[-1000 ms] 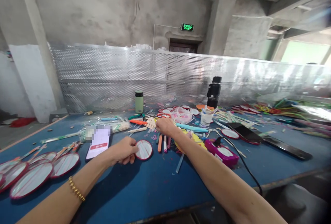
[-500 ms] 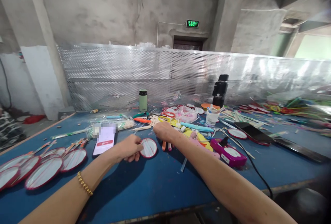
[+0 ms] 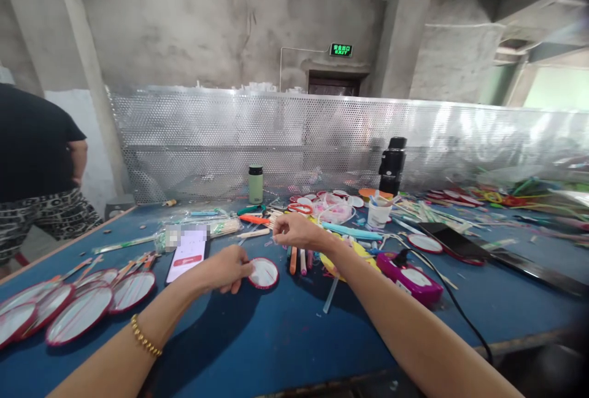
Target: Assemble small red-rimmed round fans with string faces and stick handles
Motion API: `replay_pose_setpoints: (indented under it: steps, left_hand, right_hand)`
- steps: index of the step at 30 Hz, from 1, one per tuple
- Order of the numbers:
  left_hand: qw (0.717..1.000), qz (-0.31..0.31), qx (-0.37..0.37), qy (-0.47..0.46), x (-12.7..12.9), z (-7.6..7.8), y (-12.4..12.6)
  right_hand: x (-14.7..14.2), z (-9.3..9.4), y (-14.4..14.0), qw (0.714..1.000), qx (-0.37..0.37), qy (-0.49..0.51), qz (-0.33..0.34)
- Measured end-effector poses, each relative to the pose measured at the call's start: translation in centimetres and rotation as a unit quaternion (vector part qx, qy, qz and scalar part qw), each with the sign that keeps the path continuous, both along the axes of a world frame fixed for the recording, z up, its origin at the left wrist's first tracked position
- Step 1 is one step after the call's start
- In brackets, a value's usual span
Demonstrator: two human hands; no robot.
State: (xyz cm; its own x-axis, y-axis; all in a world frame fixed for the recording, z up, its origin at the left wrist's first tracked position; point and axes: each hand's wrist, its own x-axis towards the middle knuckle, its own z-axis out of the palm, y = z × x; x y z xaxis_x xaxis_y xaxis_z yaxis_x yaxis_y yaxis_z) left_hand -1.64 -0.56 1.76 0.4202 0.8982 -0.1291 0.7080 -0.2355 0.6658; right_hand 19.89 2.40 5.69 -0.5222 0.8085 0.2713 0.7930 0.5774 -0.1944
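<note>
1. Our left hand (image 3: 227, 268) rests on the blue table (image 3: 276, 336), fingers curled, fingertips pinching the left edge of a small round red-rimmed disc (image 3: 264, 273). The disc lies flat on the table, just right of the hand.
2. Our right hand (image 3: 297, 231) is raised a little above the clutter, thumb and fingers pinched together. Whatever sits between them is too small to make out; can't tell if it grips anything.
3. Just below the right hand: a row of marker pens (image 3: 300, 260), orange, white and pink, lying side by side right of the disc.
4. Left of the left hand: a phone (image 3: 186, 248) flat on the table, screen lit.
5. Far left: a cluster of larger red-rimmed fans with stick handles (image 3: 78, 306), overlapping.
6. Right of our right forearm: a magenta device (image 3: 409, 275) with a black cable (image 3: 460, 312) running off the near table edge.
7. Back of the table: green flask (image 3: 255, 184), black bottle (image 3: 392, 165), white cup (image 3: 379, 214) with sticks in it, all upright before the perforated metal screen (image 3: 322, 134).
8. Another person (image 3: 37, 159) in a dark top stands at the far left, off the table.
</note>
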Motion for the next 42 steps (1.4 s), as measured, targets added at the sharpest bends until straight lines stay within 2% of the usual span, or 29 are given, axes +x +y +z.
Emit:
replay_pose_setpoints:
  steps: [3, 6, 8, 13, 16, 20, 24, 27, 31, 34, 36, 38, 42]
  left_hand:
    - [0.992, 0.041, 0.107, -0.044, 0.0, 1.2, -0.3]
    - [0.976, 0.010, 0.158, -0.147, 0.5, 2.4, -1.0]
    - [0.969, -0.004, 0.144, -0.199, 0.9, 2.8, -1.4]
    - [0.954, 0.031, 0.107, -0.278, 1.2, 2.4, -1.5]
    - [0.949, 0.022, 0.094, -0.300, 1.3, 2.0, -1.2]
    - [0.942, 0.030, 0.098, -0.319, 1.4, 1.9, -1.2]
    - [0.928, 0.040, 0.068, -0.365, 1.6, 1.8, -1.3]
    - [0.901, 0.023, 0.002, -0.433, 1.8, 1.5, -1.3]
    - [0.866, -0.029, -0.069, -0.495, 1.9, 1.3, -1.5]
    - [0.853, -0.068, -0.109, -0.506, 1.7, 1.7, -1.9]
    - [0.849, -0.091, -0.129, -0.504, 1.6, 1.9, -2.1]
    - [0.853, -0.096, -0.136, -0.494, 1.6, 2.1, -2.3]
    - [0.877, -0.069, -0.106, -0.463, 1.4, 2.3, -2.2]
  right_hand:
    - [-0.7, -0.4, -1.0, 0.983, -0.069, 0.168, 0.032]
    - [-1.9, -1.1, -1.5, 0.962, -0.067, 0.261, 0.048]
    - [-2.8, -1.5, -1.6, 0.950, -0.042, 0.303, 0.054]
    - [-4.2, -1.7, -2.2, 0.924, -0.045, 0.374, 0.063]
    - [-4.2, -1.7, -2.5, 0.921, -0.057, 0.380, 0.058]
    - [-3.9, -1.6, -2.7, 0.920, -0.120, 0.369, 0.055]
    - [-3.7, -1.3, -2.9, 0.935, -0.133, 0.325, 0.051]
    - [-3.6, -1.2, -3.1, 0.937, -0.124, 0.324, 0.035]
    - [-3.4, -1.1, -3.1, 0.920, -0.150, 0.359, 0.036]
    - [-3.0, -0.6, -2.8, 0.919, -0.092, 0.382, 0.019]
    - [-2.7, -0.2, -2.8, 0.901, -0.055, 0.431, -0.020]
    - [-2.6, 0.2, -3.1, 0.864, -0.078, 0.497, -0.035]
    - [-2.9, 0.5, -4.2, 0.807, -0.270, 0.521, 0.068]
